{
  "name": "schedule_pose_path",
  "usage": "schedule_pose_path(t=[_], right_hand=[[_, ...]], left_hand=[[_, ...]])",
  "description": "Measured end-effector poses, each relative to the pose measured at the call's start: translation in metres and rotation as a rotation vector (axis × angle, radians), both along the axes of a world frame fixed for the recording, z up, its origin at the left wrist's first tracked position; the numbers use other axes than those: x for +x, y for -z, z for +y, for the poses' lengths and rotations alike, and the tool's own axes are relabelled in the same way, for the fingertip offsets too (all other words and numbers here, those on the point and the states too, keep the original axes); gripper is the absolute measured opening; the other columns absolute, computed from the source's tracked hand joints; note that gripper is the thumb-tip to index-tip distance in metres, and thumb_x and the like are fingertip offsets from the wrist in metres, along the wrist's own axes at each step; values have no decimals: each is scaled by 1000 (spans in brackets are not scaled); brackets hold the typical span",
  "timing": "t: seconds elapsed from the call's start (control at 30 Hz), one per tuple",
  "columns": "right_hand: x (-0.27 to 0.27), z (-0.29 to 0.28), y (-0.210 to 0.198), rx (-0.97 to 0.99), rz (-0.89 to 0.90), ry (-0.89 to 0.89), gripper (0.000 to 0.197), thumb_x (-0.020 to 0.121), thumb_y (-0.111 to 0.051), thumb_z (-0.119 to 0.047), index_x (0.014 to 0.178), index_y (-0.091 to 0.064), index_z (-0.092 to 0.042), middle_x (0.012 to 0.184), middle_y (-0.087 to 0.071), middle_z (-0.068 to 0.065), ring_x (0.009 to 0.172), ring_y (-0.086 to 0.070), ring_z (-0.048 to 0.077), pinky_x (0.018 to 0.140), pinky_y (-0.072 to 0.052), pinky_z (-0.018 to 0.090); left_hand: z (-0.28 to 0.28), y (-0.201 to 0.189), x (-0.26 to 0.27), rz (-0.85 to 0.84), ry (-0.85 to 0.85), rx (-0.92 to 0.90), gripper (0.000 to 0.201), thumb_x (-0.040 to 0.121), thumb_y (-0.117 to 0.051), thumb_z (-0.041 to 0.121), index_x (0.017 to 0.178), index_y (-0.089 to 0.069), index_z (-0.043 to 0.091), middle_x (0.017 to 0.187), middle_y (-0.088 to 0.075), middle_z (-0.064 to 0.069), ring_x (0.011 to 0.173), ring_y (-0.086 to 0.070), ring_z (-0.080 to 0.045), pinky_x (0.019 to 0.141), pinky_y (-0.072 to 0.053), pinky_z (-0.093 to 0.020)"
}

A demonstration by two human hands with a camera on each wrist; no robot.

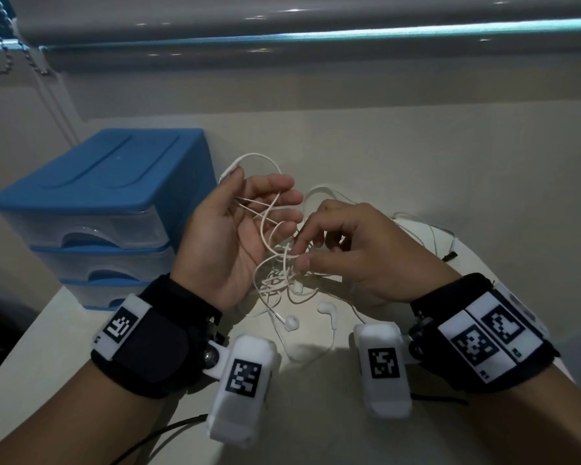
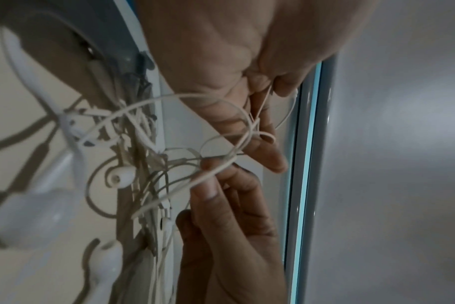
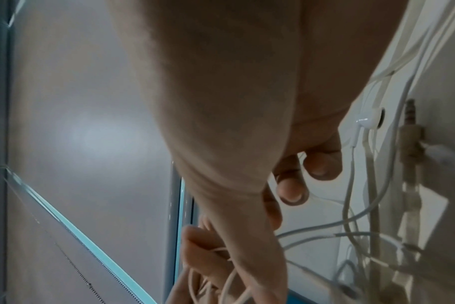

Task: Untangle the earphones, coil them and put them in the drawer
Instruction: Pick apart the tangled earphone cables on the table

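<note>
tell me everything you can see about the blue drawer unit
The drawer unit is a small plastic chest with an opaque blue top and frame and three stacked, translucent clear drawers, each with an arched finger recess in its front. The lid has a raised rounded panel. All three drawers look closed. It stands upright on the pale table, to the left of the left hand, near the wall. Neither hand nor the earphones touch it.

White earphones [image 1: 284,276]; blue-topped drawer unit [image 1: 108,182], translucent fronts; cream table [image 1: 416,156]; black wristbands [image 1: 155,344], black-white square markers.
</note>
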State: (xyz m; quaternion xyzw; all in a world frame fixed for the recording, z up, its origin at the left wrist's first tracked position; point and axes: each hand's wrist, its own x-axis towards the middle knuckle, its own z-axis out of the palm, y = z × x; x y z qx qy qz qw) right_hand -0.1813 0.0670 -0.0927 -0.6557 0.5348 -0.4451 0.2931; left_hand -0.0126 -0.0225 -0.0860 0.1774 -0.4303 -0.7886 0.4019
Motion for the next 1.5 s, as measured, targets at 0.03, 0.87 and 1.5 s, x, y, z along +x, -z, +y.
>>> schedule_pose_path(t=[0.03,0.87,1.5], right_hand=[[0,1,0,-1,-31,0,7,83,-81,-6,86,-75,-8,88,-54,6,67,-48,4,60,-44,11],[-10,-8,1,-123,-343,92,12,88,-52,-12,79,-60,-11,82,-60,6,74,-51,10,67,-37,26],[-14,-3,-1,-127,-380,115,29,97,-59,-26,85,-80,-10,65,-48,-3,67,-35,18,64,-29,29]], left_hand=[[0,1,0,-31,-30,-32,47,106,-39,37,105,-68,0,95,-69,-15,70,-64,-18,63,-57,-24],[3,5,-3,-505,-184,-433,12,90,-62,-8,87,-70,1,70,-67,-13,60,-62,-22,55,-54,-29],[9,-2,-1,-534,-131,-436,11,92,-62,-5,90,-70,1,71,-67,-11,57,-64,-22,54,-54,-29]])
